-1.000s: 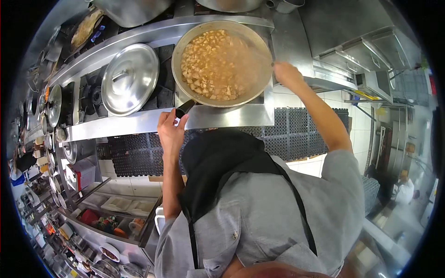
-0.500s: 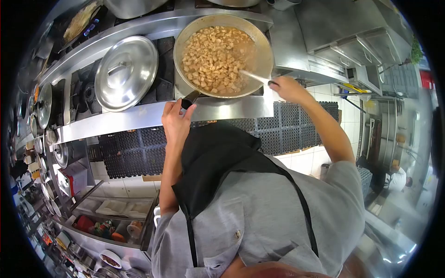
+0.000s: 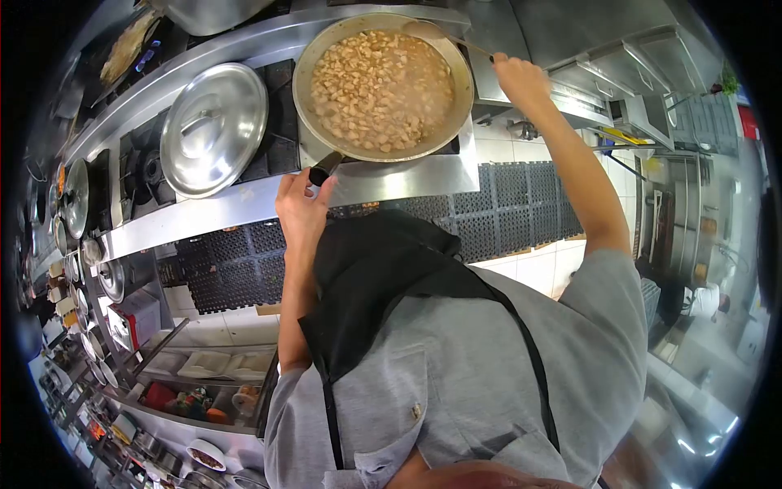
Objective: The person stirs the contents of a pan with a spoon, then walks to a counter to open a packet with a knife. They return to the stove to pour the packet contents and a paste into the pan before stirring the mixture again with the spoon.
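Observation:
A wide, deep frying pan sits on the stove, filled with small browned meat pieces in a brown, steaming sauce. My left hand is wrapped round the pan's black handle at the stove's front edge. In my right hand, beyond the pan's right side, is the end of a long-handled spoon. The spoon's brownish bowl overlaps the pan's far rim in this view, apart from the meat. A large round metal lid lies on the burner grate left of the pan.
The steel front ledge of the stove runs along my side. Black rubber mats cover part of the tiled floor. Behind me at left stands a counter with food containers. A person in white is far off at right.
My right hand has lifted the spoon out of the meat, up to the pan's far right rim. My left hand keeps its hold on the handle. The pan appears slightly further left and up.

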Available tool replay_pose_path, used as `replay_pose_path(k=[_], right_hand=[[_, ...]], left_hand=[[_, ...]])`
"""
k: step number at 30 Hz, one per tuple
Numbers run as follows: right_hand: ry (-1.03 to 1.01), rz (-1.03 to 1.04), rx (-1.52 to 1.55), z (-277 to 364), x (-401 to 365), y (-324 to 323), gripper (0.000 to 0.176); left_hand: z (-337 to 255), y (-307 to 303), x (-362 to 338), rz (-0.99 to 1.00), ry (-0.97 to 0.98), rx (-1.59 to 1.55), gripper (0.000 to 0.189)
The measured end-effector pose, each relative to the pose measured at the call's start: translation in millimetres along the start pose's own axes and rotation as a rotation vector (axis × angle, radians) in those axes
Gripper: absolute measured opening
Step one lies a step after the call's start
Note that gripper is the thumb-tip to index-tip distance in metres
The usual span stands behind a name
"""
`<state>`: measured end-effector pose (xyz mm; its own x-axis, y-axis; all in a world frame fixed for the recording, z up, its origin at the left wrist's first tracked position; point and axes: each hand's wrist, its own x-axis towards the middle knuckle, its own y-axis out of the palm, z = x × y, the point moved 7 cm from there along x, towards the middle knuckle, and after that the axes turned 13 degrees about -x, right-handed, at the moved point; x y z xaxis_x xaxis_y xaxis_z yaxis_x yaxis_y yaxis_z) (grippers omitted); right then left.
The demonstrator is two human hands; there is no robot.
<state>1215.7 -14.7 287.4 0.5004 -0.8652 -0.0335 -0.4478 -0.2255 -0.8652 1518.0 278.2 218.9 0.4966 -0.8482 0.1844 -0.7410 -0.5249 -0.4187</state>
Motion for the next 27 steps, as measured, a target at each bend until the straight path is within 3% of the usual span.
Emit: replay_pose_path(k=[2, 6, 12, 13, 17, 21, 23, 24, 26, 27], right_hand=[[0.022, 0.032, -0.02, -2, -10, 21, 0.023], [0.043, 0.415, 0.182, 24, -78, 26, 0.028], [-0.096, 0.543, 0.429, 64, -111, 20, 0.034], [0.039, 0.73, 0.56, 64, -118, 8, 0.036], [-0.002, 0.827, 0.78, 86, -116, 18, 0.037], [-0.033, 0.829, 0.872, 86, -105, 17, 0.035], [-0.113, 0.63, 0.743, 70, -95, 6, 0.031], [-0.127, 0.628, 0.743, 63, -92, 8, 0.031], [-0.225, 0.279, 0.509, 47, -78, -7, 0.028], [-0.23, 0.279, 0.511, 45, -73, -18, 0.028]], left_hand=[[3, 0, 1, 0.003, 0.006, -0.01, 0.042], [3, -1, 1, 0.01, -0.035, -0.049, 0.043], [5, 3, 0, 0.028, -0.016, -0.051, 0.044], [5, 3, 0, 0.028, -0.015, -0.052, 0.045], [7, 2, 0, 0.018, -0.007, -0.051, 0.044], [5, -1, 1, -0.002, 0.03, -0.036, 0.044], [4, -1, 1, 0.009, -0.029, -0.034, 0.044], [3, -3, 2, -0.002, -0.034, -0.026, 0.044], [3, -2, 2, -0.002, -0.062, -0.035, 0.044], [4, -1, 2, -0.005, -0.065, -0.032, 0.044]])
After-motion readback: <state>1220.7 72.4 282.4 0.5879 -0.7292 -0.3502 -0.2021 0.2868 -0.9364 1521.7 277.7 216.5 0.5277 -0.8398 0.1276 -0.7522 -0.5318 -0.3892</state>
